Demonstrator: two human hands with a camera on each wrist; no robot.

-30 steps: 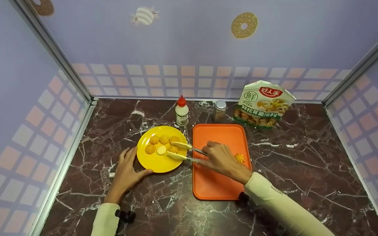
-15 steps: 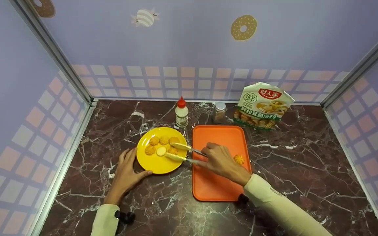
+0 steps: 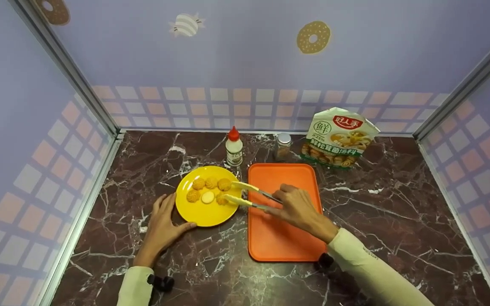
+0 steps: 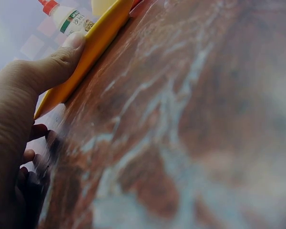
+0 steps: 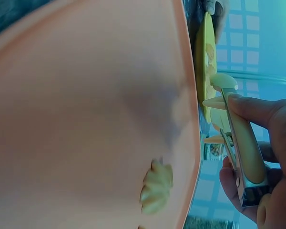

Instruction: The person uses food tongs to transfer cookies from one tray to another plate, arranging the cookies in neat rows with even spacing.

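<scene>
My left hand [image 3: 163, 223] holds the rim of a yellow plate [image 3: 204, 216] on the left. In the left wrist view its thumb [image 4: 57, 64] presses on the rim. Several swirled cookies [image 3: 211, 183] lie on the plate around a pale, smooth round piece [image 3: 207, 197]. My right hand [image 3: 298, 208] grips metal tongs [image 3: 258, 205] with pale yellow tips. The tips stand spread above the plate's right side, the lower one over a cookie [image 3: 221, 199]; whether it touches, I cannot tell. Another cookie [image 5: 156, 187] sits on the orange tray [image 3: 283, 246]; my right hand hides it in the head view.
Behind the plate stands a red-capped bottle [image 3: 234, 148]. To its right are a small spice jar [image 3: 283, 146] and an upright seasoning pouch [image 3: 339, 138]. All rest on a dark marble-patterned counter [image 3: 389, 204] between tiled-pattern walls.
My right hand has drawn the tongs slightly to the right, so their tips are nearer the plate's right rim. The left hand keeps its hold on the plate.
</scene>
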